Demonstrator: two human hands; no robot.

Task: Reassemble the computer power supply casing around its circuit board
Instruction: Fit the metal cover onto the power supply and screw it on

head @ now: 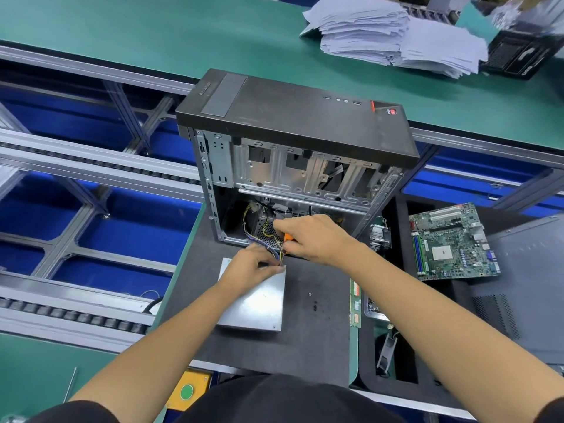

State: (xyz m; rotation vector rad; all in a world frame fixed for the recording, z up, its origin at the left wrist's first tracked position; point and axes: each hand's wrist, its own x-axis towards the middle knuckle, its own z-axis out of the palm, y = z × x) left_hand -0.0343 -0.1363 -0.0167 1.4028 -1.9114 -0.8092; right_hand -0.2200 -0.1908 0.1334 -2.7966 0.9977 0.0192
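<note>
The person is working at the mouth of the open computer tower [293,154], which is standing on a dark mat [317,331]. The power supply casing [256,300], a grey metal box, is lying flat on that mat just in front of the tower. Its bundle of coloured wires [276,254] is running from the casing's far corner up toward a perforated metal part [268,233] inside the tower opening.

The left hand [253,268] is resting on the far end of the casing, fingers curled and pinching the wires where they leave it. The right hand [314,236] is gripping an orange-handled tool [287,237], apparently a screwdriver; its tip is hidden behind the hands.

Judgement: the step in hand appears to be dressing the wires at the casing's exit or fastening at that corner; which one cannot be told. Small dark screws [315,306] are lying loose on the mat beside the casing, suggesting fastening is unfinished. The next move calls for keeping the wires clear of the seam, then seating a screw squarely.

A motherboard [451,242] is lying well apart to the right.
</note>
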